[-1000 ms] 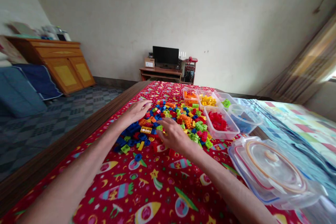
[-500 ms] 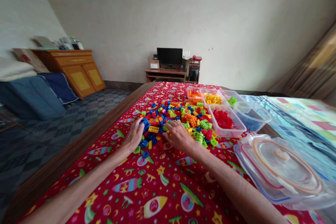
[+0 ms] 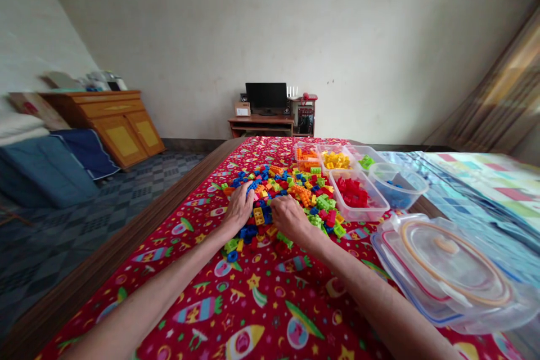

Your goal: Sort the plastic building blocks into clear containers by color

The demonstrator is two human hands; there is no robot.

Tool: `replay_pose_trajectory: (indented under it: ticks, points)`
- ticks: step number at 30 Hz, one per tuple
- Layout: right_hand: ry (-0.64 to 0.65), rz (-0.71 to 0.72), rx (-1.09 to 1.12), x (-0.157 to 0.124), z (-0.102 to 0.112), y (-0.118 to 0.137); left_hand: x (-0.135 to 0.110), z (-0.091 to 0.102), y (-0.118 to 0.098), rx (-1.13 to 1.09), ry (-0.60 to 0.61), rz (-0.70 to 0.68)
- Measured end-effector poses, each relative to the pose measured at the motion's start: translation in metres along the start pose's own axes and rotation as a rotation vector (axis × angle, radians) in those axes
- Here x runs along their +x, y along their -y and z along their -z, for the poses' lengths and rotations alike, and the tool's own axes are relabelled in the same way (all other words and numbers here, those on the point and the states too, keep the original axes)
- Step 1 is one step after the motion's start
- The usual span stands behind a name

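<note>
A mixed heap of toy building bricks [image 3: 301,194] in blue, red, green, yellow and orange lies on the red patterned cloth [image 3: 248,298]. At its left side my left hand [image 3: 239,207] is closed around blue toy bricks [image 3: 253,186], which show at its fingertips. My right hand [image 3: 290,216] rests in the near middle of the heap with its fingers curled down. Whatever those fingers hold is hidden beneath them. Between the hands lies a yellow brick [image 3: 259,216]. A blue ring-shaped piece [image 3: 232,256] sits at the heap's near edge.
Right of the heap, clear boxes hold sorted bricks: orange [image 3: 307,156], yellow [image 3: 336,160], green [image 3: 366,162] and red [image 3: 353,193]. A round clear bowl [image 3: 415,183] contains blue ones. Clear lids [image 3: 442,270] are stacked at the near right.
My left hand has moved right and further into the heap, with blue bricks at its fingers. My right hand's fingers have curled in more. The view has shifted slightly.
</note>
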State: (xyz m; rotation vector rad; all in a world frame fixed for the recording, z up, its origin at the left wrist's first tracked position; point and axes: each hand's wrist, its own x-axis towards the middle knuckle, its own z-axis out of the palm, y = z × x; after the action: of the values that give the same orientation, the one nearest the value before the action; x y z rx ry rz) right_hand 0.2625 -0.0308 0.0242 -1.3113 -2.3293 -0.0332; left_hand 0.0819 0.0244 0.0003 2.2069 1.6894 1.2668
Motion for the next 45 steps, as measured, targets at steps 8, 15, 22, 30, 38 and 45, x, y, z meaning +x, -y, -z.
replay_pose_trajectory:
  ticks: [8,15,22,30,38,45]
  points:
    - [-0.094,-0.144,-0.025,0.001,0.004,-0.009,0.047,-0.014,-0.023,0.132,0.218,-0.305]
    - [-0.114,-0.214,-0.027,0.004,0.015,-0.013,0.054,-0.031,-0.031,0.354,0.29,-0.308]
    - [-0.121,-0.275,0.001,0.006,0.023,-0.018,0.049,-0.018,-0.031,0.332,0.328,-0.518]
    - [-0.253,-0.243,0.096,0.006,0.021,-0.029,0.051,-0.021,-0.029,0.114,0.219,-0.483]
    - [-0.28,-0.266,0.313,0.012,0.018,-0.033,0.045,-0.009,-0.061,0.037,0.265,-0.499]
    - [-0.194,-0.438,0.539,0.018,0.03,-0.033,0.046,0.0,-0.07,-0.08,0.356,-0.459]
